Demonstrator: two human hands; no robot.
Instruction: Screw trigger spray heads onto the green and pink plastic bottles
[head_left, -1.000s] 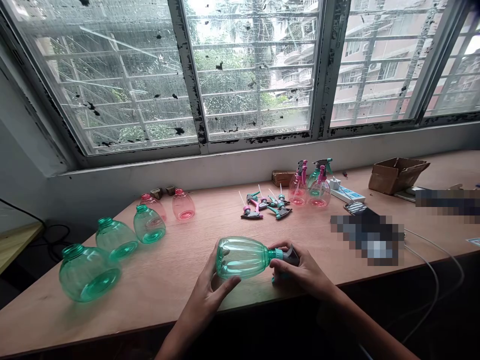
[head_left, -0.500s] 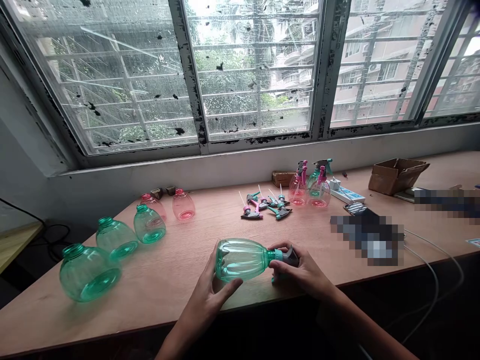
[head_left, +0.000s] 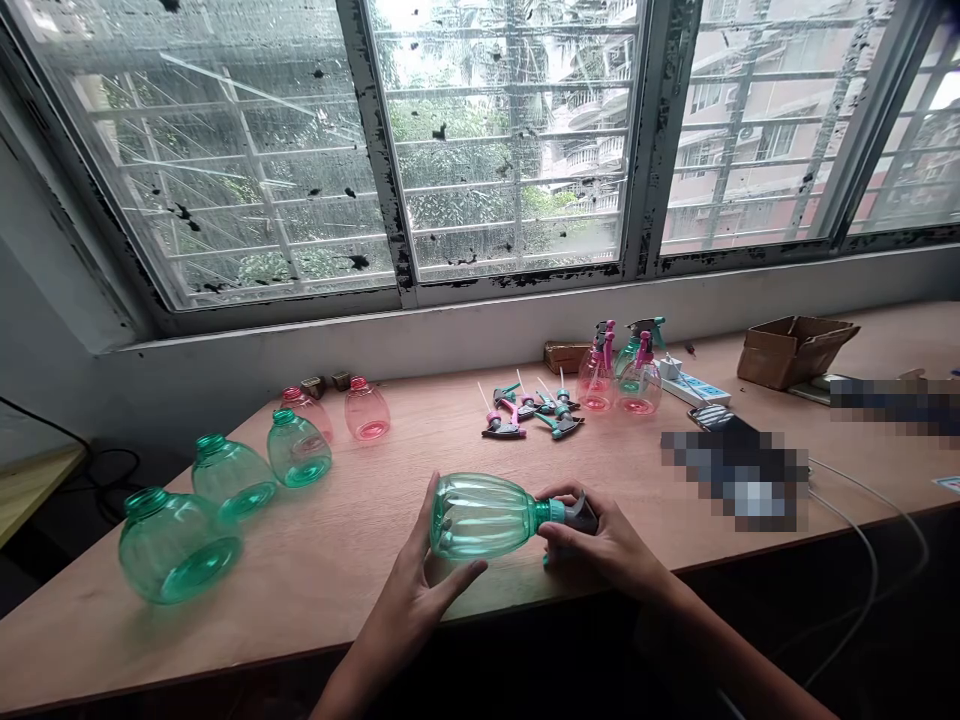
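Note:
A clear green spray bottle lies on its side just above the wooden table's front edge. My left hand cups its base, thumb and fingers wrapped around it. My right hand is closed on the grey and teal trigger head at the bottle's neck.
Three green bottles and two pink bottles without heads stand at the left. Loose trigger heads lie in the middle. Assembled spray bottles stand behind them. A cardboard box and a power strip are at the right.
The bottle has turned slightly in my hands and my left fingers have shifted on its base. Nothing else has moved.

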